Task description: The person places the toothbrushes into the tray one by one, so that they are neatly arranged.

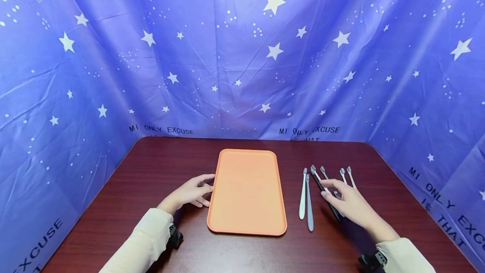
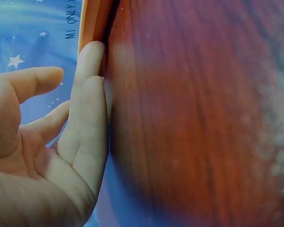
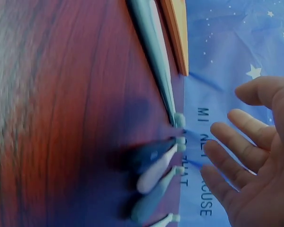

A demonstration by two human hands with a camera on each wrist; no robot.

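An orange tray lies lengthwise on the table. My left hand is at its left side; in the left wrist view, the fingertips of that hand meet the tray's edge, fingers fairly straight and the thumb apart. Over on the right, my right hand hovers above several toothbrushes, hiding parts of them. Among these are a black toothbrush and a grey one. The right wrist view shows that hand with loosely bent fingers, holding nothing, apart from the toothbrushes, including a white one.
Between the tray and my right hand lie a white toothbrush and a blue-grey toothbrush. Two light toothbrushes lie beyond that hand. A blue star-patterned cloth surrounds the dark reddish wooden table at the back and sides.
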